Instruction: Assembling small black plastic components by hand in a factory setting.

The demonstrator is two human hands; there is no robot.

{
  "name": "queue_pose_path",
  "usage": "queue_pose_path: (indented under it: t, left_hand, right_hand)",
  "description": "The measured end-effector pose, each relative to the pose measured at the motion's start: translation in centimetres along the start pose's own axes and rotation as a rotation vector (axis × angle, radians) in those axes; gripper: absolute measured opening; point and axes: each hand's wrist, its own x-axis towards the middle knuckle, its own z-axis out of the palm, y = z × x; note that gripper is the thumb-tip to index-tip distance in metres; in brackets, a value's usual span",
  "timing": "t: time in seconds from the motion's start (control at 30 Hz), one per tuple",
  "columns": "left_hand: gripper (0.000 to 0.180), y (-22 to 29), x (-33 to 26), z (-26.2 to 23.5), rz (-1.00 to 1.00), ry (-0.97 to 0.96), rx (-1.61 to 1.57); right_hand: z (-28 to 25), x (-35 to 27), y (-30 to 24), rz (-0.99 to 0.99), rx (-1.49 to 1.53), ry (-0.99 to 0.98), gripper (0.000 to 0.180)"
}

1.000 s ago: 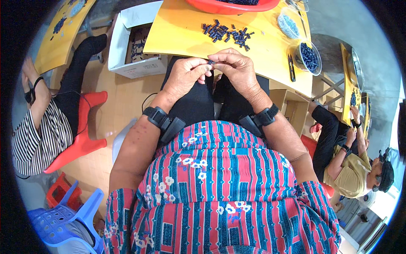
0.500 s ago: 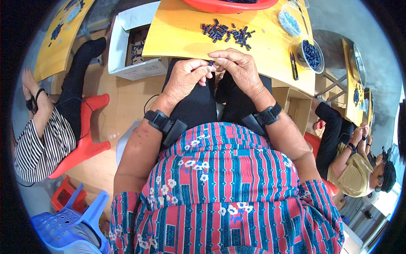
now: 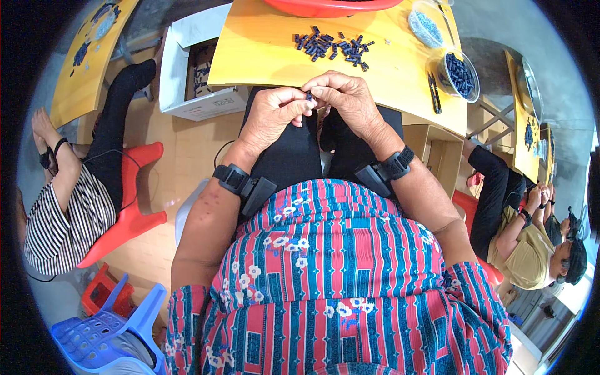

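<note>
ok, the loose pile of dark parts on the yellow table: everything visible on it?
The pile of parts is a few dozen small dark blue-black oblong pieces, plastic by the look, scattered loosely and partly overlapping, lying flat on the yellow table just beyond both hands. Neither hand touches it. A red basin sits behind it.

A white cardboard box (image 3: 194,69) sits beside the yellow table (image 3: 262,56) — black snips (image 3: 434,92), a red basin (image 3: 331,6), a blue plastic stool (image 3: 106,334).

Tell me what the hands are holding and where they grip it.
A small dark blue piece, pinched between the fingertips of the left hand and right hand; which part they grip cannot be told.
</note>
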Motion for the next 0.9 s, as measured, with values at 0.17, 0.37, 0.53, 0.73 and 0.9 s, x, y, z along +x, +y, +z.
queue_pose_path:
  t: [0.17, 0.37, 0.53, 0.73, 0.9]
  left_hand:
    - [0.018, 0.2, 0.0, 0.2, -0.006, 0.005, 0.012]
    - [0.018, -0.2, 0.0, 0.4, 0.009, 0.034, 0.003]
    - [0.016, -0.5, -0.1, 0.5, 0.015, 0.05, -0.007]
    - [0.015, -0.1, -0.1, 0.7, 0.041, 0.071, 0.063]
    - [0.014, 0.0, -0.3, 0.9, 0.075, 0.157, 0.054]
  right_hand:
    - [0.1, -0.1, 0.6, 0.002, 0.037, 0.014, 0.015]
    - [0.6, -0.3, 0.6, -0.1, -0.073, 0.068, 0.015]
    - [1.1, -0.7, 0.8, -0.211, -0.091, 0.118, 0.015]
    - [0.6, -0.8, 1.6, -0.279, -0.16, 0.092, 0.017]
    - [0.6, -0.8, 0.5, -0.053, 0.056, 0.156, 0.016]
